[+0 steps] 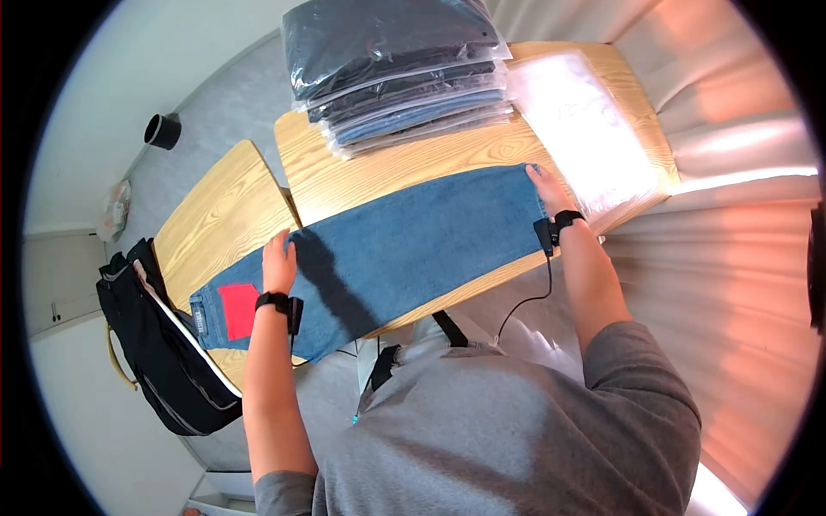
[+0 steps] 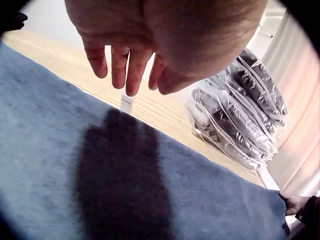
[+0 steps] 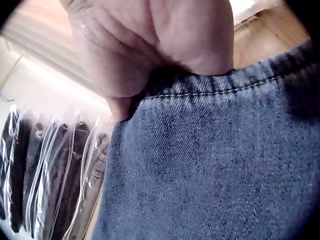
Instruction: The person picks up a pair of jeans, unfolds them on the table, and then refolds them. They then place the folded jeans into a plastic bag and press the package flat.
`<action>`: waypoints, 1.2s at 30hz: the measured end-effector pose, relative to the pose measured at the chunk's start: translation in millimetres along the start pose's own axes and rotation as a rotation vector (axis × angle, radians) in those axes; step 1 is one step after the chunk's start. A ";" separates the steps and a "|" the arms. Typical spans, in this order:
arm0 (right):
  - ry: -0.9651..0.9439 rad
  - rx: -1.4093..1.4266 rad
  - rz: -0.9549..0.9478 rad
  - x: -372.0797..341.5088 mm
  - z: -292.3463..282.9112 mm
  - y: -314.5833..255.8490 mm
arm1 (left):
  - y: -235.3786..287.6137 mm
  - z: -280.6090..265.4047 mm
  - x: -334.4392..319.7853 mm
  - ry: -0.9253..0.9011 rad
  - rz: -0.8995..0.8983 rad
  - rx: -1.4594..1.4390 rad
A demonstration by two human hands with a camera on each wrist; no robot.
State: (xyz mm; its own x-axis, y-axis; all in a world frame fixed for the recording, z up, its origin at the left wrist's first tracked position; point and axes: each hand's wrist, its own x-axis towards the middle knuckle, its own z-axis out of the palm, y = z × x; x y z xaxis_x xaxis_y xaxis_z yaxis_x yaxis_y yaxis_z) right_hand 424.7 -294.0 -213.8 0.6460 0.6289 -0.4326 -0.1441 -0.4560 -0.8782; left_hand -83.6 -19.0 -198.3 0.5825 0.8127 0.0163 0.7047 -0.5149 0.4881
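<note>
A pair of blue jeans (image 1: pixel 422 228), folded lengthwise, stretches across the wooden table. A red card-like piece (image 1: pixel 239 311) lies near the waistband end at the left. My right hand (image 1: pixel 549 187) pinches the far corner of the leg hem, and the hem's stitched edge (image 3: pixel 210 93) shows below the palm in the right wrist view. My left hand (image 1: pixel 278 265) is held above the jeans near their far edge, fingers extended and holding nothing. Its dark shadow (image 2: pixel 122 175) falls on the denim in the left wrist view.
A tall stack of bagged folded garments (image 1: pixel 396 77) stands at the table's back. Clear plastic bags (image 1: pixel 589 129) lie to the right on the wooden table (image 1: pixel 232 193). Dark clothing (image 1: pixel 159 353) hangs at the left end. A black bin (image 1: pixel 163 131) stands on the floor; curtains line the right.
</note>
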 end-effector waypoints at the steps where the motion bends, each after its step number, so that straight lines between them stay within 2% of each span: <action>1: -0.026 0.030 -0.045 4.8 -2.6 7.6 | 6.4 8.7 12.7 0.003 0.003 0.006; 2: -0.020 0.021 -0.038 6.9 -7.9 15.0 | 13.8 17.1 21.2 0.006 0.006 0.008; 4: 0.160 -0.242 -0.252 -14.2 2.3 4.4 | 28.0 31.5 30.5 -0.023 0.048 0.035; 5: 0.313 -0.158 -0.243 -22.0 11.2 5.6 | 34.2 36.5 34.0 -0.044 0.091 0.075; 8: 0.370 -0.182 -0.297 -26.0 15.6 24.1 | 49.6 39.7 35.1 -0.158 0.045 0.150; 9: 0.267 -0.220 -0.213 -29.4 12.4 20.9 | 49.9 41.8 34.2 -0.121 0.063 0.128; 10: 0.273 -0.224 -0.202 -33.8 10.6 18.4 | 50.2 42.1 31.8 -0.134 0.066 0.124; 12: 0.106 -0.088 -0.186 -34.9 9.6 10.8 | 51.2 38.8 30.3 -0.143 0.074 0.141; 16: -0.011 -0.138 -0.107 -18.2 -4.9 -3.2 | 39.1 35.6 30.4 -0.259 0.061 0.133; 18: -0.070 0.031 -0.013 -17.3 -3.9 -12.7 | 34.0 31.0 33.0 -0.249 0.093 0.163; 20: -0.040 0.060 0.028 -8.5 -4.2 -5.4 | 35.0 20.7 39.1 -0.375 0.041 0.288; 22: -0.051 -0.137 0.001 5.0 -7.4 1.8 | 27.1 22.2 44.0 -0.374 0.042 0.309; 23: -0.049 -0.140 0.003 10.8 -7.8 5.4 | 27.2 22.3 45.3 -0.374 0.001 0.376; 28: 0.148 -0.634 -0.043 22.4 5.9 0.8 | 35.9 37.3 46.2 -0.333 -0.159 0.530; 31: 0.255 -0.703 -0.076 22.5 13.6 2.0 | 29.9 43.7 43.8 -0.274 -0.207 0.474; 32: 0.256 -0.703 -0.074 22.8 12.8 3.7 | 26.7 43.8 41.9 -0.275 -0.206 0.474; 34: 0.200 -0.335 -0.199 23.9 5.8 13.6 | 23.1 39.3 35.7 -0.236 -0.270 0.274; 35: 0.200 -0.336 -0.199 21.4 -4.4 17.1 | 18.6 36.7 33.6 -0.237 -0.270 0.273; 36: 0.058 -0.215 -0.068 14.0 -17.2 16.1 | 10.7 34.0 31.4 -0.235 -0.259 0.248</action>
State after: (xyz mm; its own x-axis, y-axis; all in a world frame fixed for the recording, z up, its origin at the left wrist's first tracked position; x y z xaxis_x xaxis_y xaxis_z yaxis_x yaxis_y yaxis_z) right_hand 444.3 -303.4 -230.5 0.6916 0.6283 -0.3564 0.0602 -0.5418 -0.8384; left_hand -44.0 -8.3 -222.2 0.4301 0.8540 -0.2928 0.8990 -0.3756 0.2253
